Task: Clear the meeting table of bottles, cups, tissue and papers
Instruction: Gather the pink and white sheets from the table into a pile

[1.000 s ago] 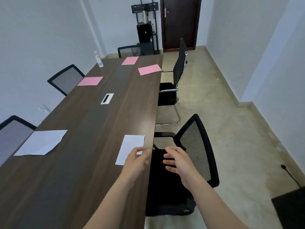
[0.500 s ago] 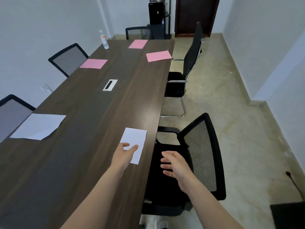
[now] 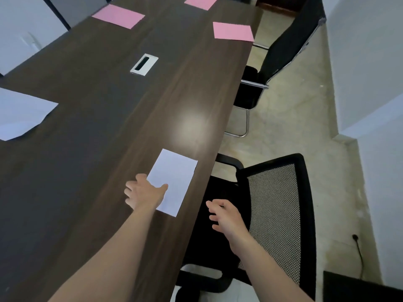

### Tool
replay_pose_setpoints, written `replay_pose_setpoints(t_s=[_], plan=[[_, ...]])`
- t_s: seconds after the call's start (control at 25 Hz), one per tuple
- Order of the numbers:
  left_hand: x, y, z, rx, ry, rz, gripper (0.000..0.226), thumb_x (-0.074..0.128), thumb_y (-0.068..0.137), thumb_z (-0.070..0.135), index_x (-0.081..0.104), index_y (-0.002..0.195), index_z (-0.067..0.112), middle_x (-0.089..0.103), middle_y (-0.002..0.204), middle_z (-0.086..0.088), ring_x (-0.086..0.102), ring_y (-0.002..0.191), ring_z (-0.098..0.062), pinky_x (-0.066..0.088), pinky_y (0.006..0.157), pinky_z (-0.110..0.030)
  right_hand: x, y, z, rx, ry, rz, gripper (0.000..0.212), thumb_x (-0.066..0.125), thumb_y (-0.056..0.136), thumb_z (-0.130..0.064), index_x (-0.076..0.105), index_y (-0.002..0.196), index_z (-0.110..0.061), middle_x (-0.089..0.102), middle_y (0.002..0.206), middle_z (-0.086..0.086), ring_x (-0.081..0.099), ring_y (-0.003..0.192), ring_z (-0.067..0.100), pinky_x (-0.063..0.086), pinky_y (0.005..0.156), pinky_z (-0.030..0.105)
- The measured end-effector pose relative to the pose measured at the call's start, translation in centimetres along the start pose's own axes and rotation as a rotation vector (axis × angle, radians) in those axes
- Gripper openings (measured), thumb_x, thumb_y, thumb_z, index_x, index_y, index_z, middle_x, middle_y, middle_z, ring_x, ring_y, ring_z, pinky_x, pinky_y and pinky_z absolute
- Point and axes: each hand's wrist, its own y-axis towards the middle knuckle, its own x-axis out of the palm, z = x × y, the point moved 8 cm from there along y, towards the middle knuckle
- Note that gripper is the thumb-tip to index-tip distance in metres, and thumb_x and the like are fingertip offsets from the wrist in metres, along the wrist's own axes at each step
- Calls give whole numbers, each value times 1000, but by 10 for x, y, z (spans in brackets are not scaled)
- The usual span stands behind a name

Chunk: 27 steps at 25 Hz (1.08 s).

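Observation:
A small white paper lies near the right edge of the dark wooden table. My left hand rests on its near left corner, thumb lying on the sheet and fingers spread on the wood. My right hand hovers open over the seat of the black mesh chair, holding nothing. A larger white sheet lies at the table's left. Three pink papers sit further up: one at the left, one by the right edge, one at the top.
A metal cable port is set into the table's middle. A second black chair stands further along the right side. A cable runs across the floor at the lower right, beside a dark object.
My view has tilted down and moved closer to the table. My left hand has slid forward onto the small white paper's corner. My right hand has stayed over the chair seat.

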Motion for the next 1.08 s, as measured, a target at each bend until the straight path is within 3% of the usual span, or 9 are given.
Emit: replay_pose_setpoints(t_s=[0.16,0.28,0.4,0.48,0.6,0.76,0.96,1.08], plan=[[22,1,0,52,161,20,106,90,69,60,38,151,18,46,141,-16,50,130,-37,44,105,-49,1,21,5,51,-80,-16,54,66,97,-49,57,143,-22,65,129,-1,64,113,11,56,102,37],[30,-5,4,65,164,-20,114,92,65,61,32,154,22,57,139,-15,58,129,-35,46,103,-48,-1,27,2,87,-49,-10,54,66,99,-45,55,145,-18,67,126,7,67,111,18,56,87,30],[39,-14,8,87,35,-103,78,87,79,45,48,140,18,69,126,-8,67,116,-34,48,85,-40,-2,30,4,128,-17,-10,57,68,98,-42,53,146,-16,67,116,2,66,99,11,56,88,30],[45,-25,16,161,-155,-152,47,73,94,33,60,136,15,72,127,-6,69,115,-34,52,87,-39,-4,30,5,138,-10,-7,59,69,98,-40,52,148,-15,65,110,-2,64,95,8,56,90,30],[48,-56,34,243,-473,-266,34,62,105,27,67,137,17,74,127,0,70,117,-27,58,98,-44,-16,31,2,120,9,25,63,71,96,-37,49,151,-15,62,108,-7,63,92,7,55,85,29],[38,-104,61,264,-754,-387,19,68,102,19,75,120,20,81,111,6,77,103,-17,63,82,-30,-43,21,-9,28,77,117,70,79,82,-33,54,145,-15,71,116,-5,71,103,13,58,99,41],[9,-162,102,338,-858,-435,16,73,97,8,78,110,16,84,102,4,80,96,-18,62,76,-31,-101,-14,-44,-159,159,213,16,70,90,-3,73,105,-8,80,103,10,74,87,20,58,76,31],[-11,-199,134,367,-894,-419,16,73,95,2,78,107,11,84,102,0,81,98,-24,65,82,-38,-138,-37,-69,-283,213,198,11,69,92,1,74,97,-7,80,101,13,72,84,18,56,77,30]])
